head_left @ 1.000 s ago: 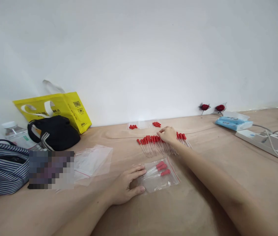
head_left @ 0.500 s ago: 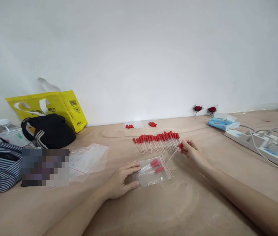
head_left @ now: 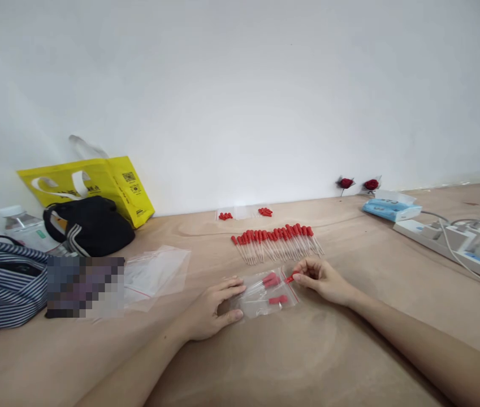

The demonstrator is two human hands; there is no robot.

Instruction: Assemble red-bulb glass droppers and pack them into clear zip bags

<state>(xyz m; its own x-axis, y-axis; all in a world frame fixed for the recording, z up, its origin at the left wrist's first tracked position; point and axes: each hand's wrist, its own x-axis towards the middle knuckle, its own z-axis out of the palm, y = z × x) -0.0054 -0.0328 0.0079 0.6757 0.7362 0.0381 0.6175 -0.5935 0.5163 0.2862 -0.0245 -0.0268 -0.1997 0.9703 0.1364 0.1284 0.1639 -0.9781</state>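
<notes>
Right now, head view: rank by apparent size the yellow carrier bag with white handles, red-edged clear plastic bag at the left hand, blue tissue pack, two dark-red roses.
1. Yellow carrier bag, partly covered
2. Clear plastic bag, nearer the camera
3. Blue tissue pack
4. Left rose and right rose: look alike, unranked

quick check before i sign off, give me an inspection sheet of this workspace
Surface: light brown wooden tabletop
Job's things: row of red-topped droppers; clear zip bag holding a few more
Clutter: yellow bag, black fabric item, striped bag at left; blue tissue pack at right
Hands: left hand rests on the clear zip bag; right hand pinches another dropper at its red-lined edge
Cables: cords around a power strip at right
Surroundings: white wall; two red roses
</notes>
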